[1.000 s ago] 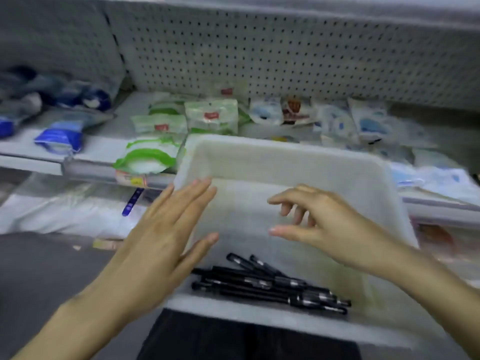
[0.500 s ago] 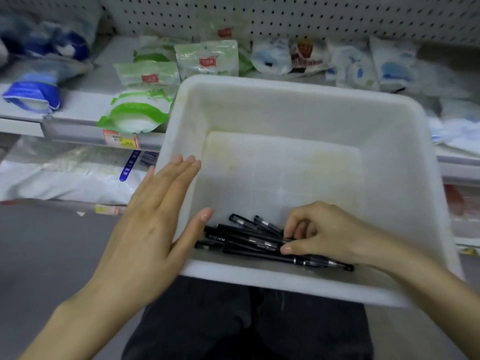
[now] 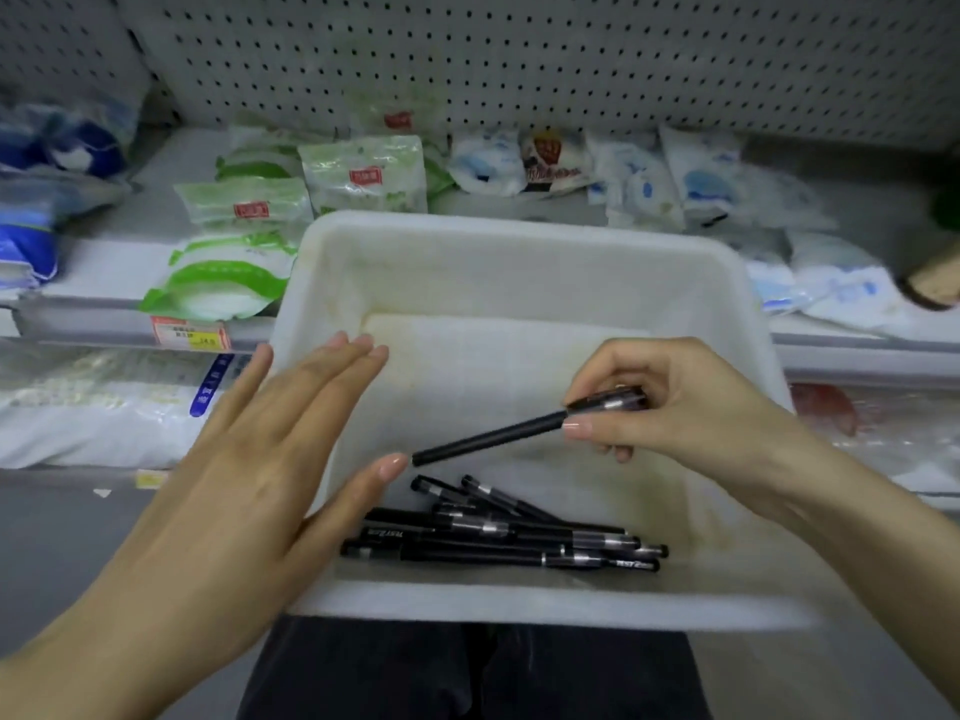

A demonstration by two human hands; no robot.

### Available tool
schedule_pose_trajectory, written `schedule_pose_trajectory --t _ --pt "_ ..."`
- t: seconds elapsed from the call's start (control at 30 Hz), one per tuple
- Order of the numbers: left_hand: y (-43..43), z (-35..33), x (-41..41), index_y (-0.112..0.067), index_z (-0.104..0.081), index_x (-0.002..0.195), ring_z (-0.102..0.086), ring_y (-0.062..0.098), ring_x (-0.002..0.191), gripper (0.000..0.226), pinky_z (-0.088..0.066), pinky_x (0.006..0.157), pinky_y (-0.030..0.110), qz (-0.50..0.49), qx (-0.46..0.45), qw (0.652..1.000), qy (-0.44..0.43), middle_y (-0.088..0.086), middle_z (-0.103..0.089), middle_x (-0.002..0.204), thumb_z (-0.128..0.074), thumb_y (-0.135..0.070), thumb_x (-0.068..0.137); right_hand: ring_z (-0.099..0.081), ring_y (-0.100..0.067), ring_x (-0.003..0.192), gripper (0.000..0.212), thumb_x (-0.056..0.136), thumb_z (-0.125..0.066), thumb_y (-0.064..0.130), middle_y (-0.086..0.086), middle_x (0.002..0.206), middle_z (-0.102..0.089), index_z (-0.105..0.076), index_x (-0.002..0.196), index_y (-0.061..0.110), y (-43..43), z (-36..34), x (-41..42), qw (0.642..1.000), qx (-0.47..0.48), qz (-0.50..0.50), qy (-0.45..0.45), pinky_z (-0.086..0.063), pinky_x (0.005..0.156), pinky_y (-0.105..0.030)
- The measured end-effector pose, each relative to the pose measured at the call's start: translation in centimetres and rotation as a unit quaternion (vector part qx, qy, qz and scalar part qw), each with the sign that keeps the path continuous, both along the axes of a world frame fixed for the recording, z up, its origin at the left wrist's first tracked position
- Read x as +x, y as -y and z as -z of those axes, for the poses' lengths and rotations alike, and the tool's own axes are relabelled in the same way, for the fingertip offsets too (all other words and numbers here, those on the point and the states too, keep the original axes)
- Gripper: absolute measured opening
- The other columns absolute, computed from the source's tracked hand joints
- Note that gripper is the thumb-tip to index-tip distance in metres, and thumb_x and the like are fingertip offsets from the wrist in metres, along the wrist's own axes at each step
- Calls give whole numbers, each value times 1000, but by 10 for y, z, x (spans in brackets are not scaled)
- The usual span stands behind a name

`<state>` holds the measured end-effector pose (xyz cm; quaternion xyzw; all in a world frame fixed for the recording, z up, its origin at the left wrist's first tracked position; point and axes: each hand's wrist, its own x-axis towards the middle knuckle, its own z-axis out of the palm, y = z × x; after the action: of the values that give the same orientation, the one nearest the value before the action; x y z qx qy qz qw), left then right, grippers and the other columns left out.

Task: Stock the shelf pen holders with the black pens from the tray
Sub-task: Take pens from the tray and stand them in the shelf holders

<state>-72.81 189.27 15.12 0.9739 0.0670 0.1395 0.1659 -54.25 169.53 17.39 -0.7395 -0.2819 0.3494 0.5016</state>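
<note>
A white plastic tray (image 3: 519, 241) rests on my lap in front of the shelf. Several black pens (image 3: 498, 537) lie in a loose pile along its near wall. My right hand (image 3: 670, 402) is above the tray's right half, pinching one black pen (image 3: 493, 439) by its capped end; the pen slants down to the left, clear of the pile. My left hand (image 3: 249, 459) is flat with fingers apart over the tray's left rim, its thumb tip almost touching the free end of the held pen. No pen holder is in view.
A white shelf (image 3: 104, 267) behind the tray carries green-and-white packets (image 3: 223, 283) on the left and blue-and-white packets (image 3: 691, 184) on the right. A pegboard (image 3: 519, 59) backs it. A yellow price tag (image 3: 189, 335) sits on the shelf edge. Dark trousers (image 3: 467, 667) show below the tray.
My right hand dipped into the pile, closed on one pen and has lifted it up above the others. My left hand stayed open beside the tray's left rim. The view tilted.
</note>
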Motion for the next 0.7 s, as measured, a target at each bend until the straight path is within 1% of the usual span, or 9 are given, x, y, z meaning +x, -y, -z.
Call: schedule_pose_trajectory --t 0.1,0.2,0.27,0.33,0.4,0.43,0.5,0.6,0.7 --pt "-15 -21 25 -17 -40 143 -27 5 141 63 -10 120 31 20 34 998 49 -6 -40 147 -28 -58 97 -56 -9 53 14 60 -74 12 -1 64 -64 -69 72 7 8 -27 9 994 87 61 -17 -45 49 -18" --pt "-30 -49 59 -31 -36 144 -25 3 141 58 -12 120 38 28 50 992 116 -20 -31 150 -30 -62 95 -56 -10 52 15 59 -70 18 -5 71 -67 -75 72 12 16 -55 19 980 163 114 -29 -45 49 -18" --pt "-35 -69 83 -44 -28 143 -25 2 141 54 -15 118 46 44 55 984 161 -27 -25 150 -33 -63 93 -56 -11 51 22 60 -71 17 -12 73 -65 -75 81 14 22 -75 27 971 199 134 2 -45 47 -18" --pt "-37 -90 106 -49 -24 144 -25 2 140 55 -19 116 52 64 93 975 190 -29 -21 151 -35 -63 92 -57 -13 51 33 59 -79 13 -21 77 -65 -73 91 19 30 -97 37 962 228 145 50 -45 46 -19" --pt "-35 -116 127 -44 -25 146 -28 3 138 57 -22 115 51 77 136 964 214 -24 -22 152 -35 -61 92 -59 -15 52 46 58 -81 13 -23 80 -68 -68 101 23 36 -119 47 948 255 159 102 -45 46 -20" --pt "-31 -131 136 -40 -28 146 -31 5 137 57 -24 115 50 80 145 959 228 -20 -27 152 -34 -59 93 -61 -15 54 46 63 -76 16 -20 83 -71 -63 107 22 39 -131 52 940 267 166 132 -46 47 -20" --pt "-21 -160 153 -30 -36 144 -37 9 133 55 -26 114 45 83 153 948 267 -11 -37 149 -34 -55 95 -62 -13 61 40 75 -62 11 -10 91 -74 -53 114 18 41 -158 63 920 292 173 197 -50 54 -21" --pt "-2 -190 175 -19 -45 139 -41 14 128 52 -25 109 31 80 162 931 317 -3 -46 142 -36 -46 96 -62 -11 70 29 89 -51 4 -6 96 -74 -46 113 18 38 -207 78 877 343 174 289 -50 59 -20" --pt "9 -198 194 -13 -46 139 -38 15 128 54 -21 108 30 64 184 933 304 3 -48 141 -37 -43 95 -62 -13 72 28 94 -50 1 -4 92 -74 -41 110 22 29 -252 89 828 370 168 388 -50 61 -21"
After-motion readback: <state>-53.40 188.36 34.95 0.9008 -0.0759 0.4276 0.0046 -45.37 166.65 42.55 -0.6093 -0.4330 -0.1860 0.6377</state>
